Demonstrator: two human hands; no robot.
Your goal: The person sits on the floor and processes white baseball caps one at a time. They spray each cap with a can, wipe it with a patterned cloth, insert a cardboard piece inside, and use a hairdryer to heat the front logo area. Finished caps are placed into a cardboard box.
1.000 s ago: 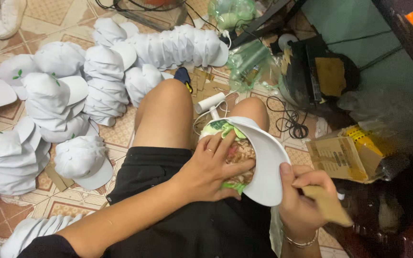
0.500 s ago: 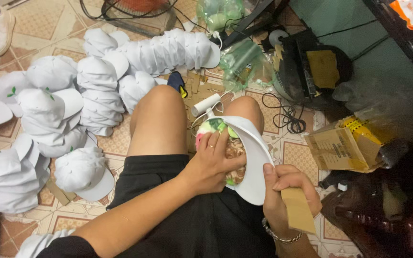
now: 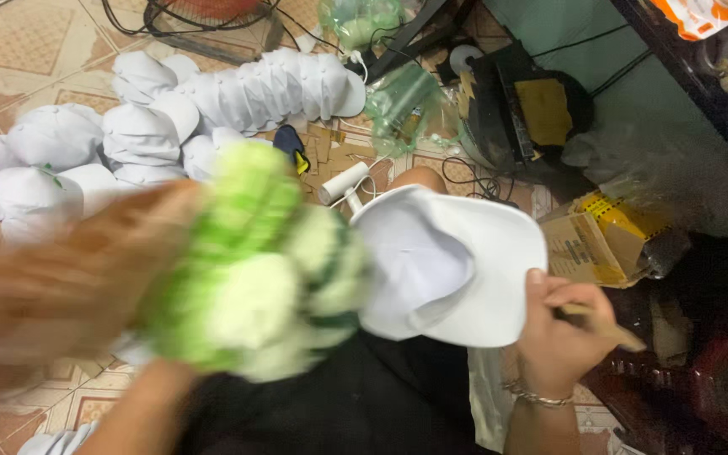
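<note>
Right hand gripping the white cap by its brim, a flat tan card pinched in the same fingers. Left hand sweeping close to the lens, blurred, seemingly clutching a green-and-white wad; grip impossible to confirm. Beyond both hands, stacked white caps lying on the floor, suggesting plenty handled, this one in progress.

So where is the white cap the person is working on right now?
In the head view, the white cap sits right of centre over the lap, its brim held by the right hand, beside the blurred green-and-white bundle.
</note>
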